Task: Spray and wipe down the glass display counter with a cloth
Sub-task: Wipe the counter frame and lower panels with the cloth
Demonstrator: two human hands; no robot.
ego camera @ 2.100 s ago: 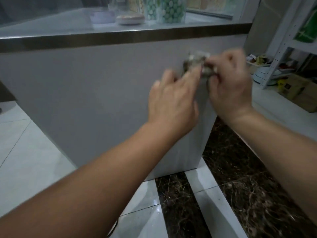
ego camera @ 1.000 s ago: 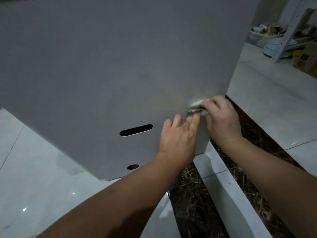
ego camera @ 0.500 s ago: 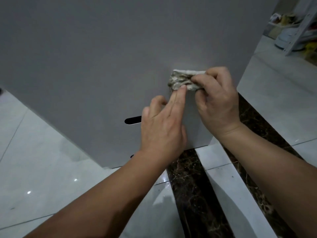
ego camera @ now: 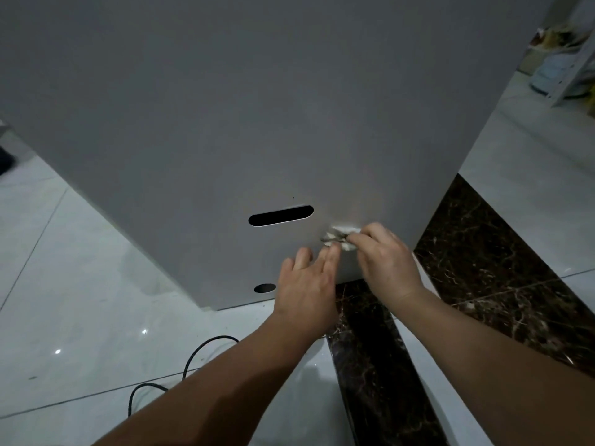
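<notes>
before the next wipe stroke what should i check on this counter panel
1. Grip on the cloth: ok, the right hand has its fingers curled round the crumpled cloth.
2. Cloth against the counter's grey panel: ok, it looks pressed to the lower part.
3. Cloth clear of the slot: ok, it sits to the right of the slot, apart from it.
4. Left hand out of the stroke's way: not ok, its straight fingers lie just below the cloth.
5. Spray on the panel: cannot tell, no wet patch shows.
6. Black cable: not ok, it loops on the floor tiles near the panel's base.
</notes>
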